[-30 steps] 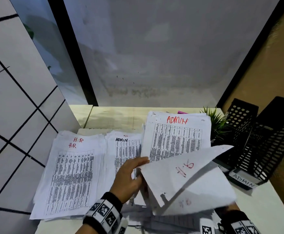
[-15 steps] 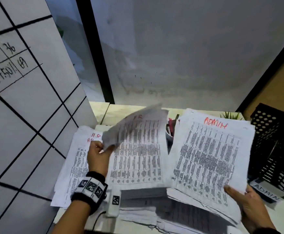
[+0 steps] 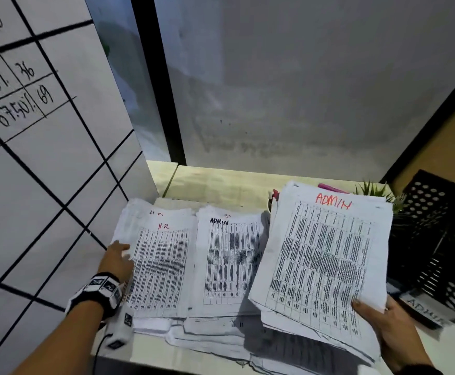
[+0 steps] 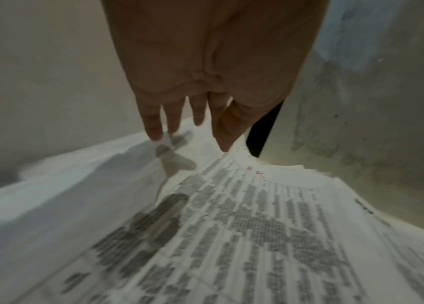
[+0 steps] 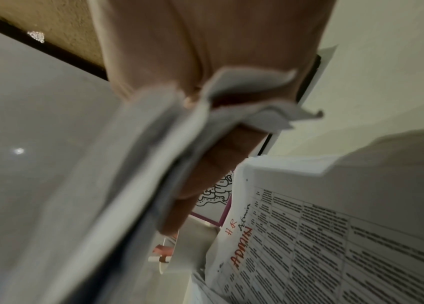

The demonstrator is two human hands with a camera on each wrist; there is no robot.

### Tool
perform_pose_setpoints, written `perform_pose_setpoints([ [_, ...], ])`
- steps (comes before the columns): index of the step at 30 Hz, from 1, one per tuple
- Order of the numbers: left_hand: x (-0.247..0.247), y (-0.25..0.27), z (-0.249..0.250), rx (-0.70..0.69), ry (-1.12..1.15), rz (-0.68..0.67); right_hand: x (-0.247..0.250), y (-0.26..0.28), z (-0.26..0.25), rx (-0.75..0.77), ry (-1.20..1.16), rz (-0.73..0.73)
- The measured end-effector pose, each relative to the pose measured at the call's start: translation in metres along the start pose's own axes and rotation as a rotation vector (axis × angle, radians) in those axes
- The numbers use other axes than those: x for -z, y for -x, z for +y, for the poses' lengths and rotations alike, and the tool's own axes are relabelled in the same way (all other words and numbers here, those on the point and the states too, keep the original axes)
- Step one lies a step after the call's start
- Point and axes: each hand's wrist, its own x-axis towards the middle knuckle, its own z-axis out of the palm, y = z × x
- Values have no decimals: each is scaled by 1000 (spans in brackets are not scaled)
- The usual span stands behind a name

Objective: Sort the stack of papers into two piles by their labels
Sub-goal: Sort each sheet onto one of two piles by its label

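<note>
Here, at the far left, a whiteboard (image 3: 31,158) ruled in black lines with handwritten figures stands beside the desk (image 3: 221,182). The left hand (image 3: 118,259) lies at the left edge of the HR pile (image 3: 161,266), fingers (image 4: 154,123) straight and slightly spread, their tips on or just above the paper; the wrist view shows nothing gripped. Just to the right of that pile, edges touching, sits the ADMIN pile (image 3: 229,261), its top sheet labelled in black. Further right, the right hand (image 3: 391,328) holds up the unsorted stack (image 3: 323,261) by its near right corner, thumb on top and fingers curled underneath, pinching the sheets between them. The top sheet of this stack is marked ADMIN in red.

In my judgement the step in hand is the gap between sheets: one lies settled on the HR pile and the next is waiting. The next move calls for the left hand to cross over, lift only the top sheet from the held stack and lay it on the middle pile. The sheets look thin and creased, so two might come away together; separating them cleanly at a corner would matter.

The desk is pale wood, with more loose sheets (image 3: 221,339) spilling from under the piles at the near edge. At the far right stand a small green plant (image 3: 372,189) and black perforated trays (image 3: 437,234), one tagged ADMIN. Behind the desk rises a grey, stained wall (image 3: 302,90) with a dark vertical strip, and an ochre wall at the right edge.
</note>
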Motion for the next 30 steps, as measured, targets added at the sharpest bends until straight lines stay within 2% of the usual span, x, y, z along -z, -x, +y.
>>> perform_pose_setpoints([
  [3,-17,12,38,-133,55,94,-5,2,1,36,41,-25],
  [5,-35,30,72,-286,127,66,-7,1,3,35,57,-46],
  [7,-54,54,108,-414,235,-23,-7,0,6,32,84,-73],
  [10,-75,92,160,-480,386,-193,-10,-1,8,38,103,-99],
  [13,-92,117,191,-428,497,-254,-12,0,6,62,86,-103],
  [16,-104,128,201,-334,603,-251,-11,2,5,80,70,-119],
  [22,-109,129,194,-349,595,-170,-11,6,6,88,71,-114],
  [26,-109,128,184,-447,565,-120,-14,6,5,67,57,-131],
  [30,-108,133,175,-703,451,-34,-17,5,4,55,55,-125],
])
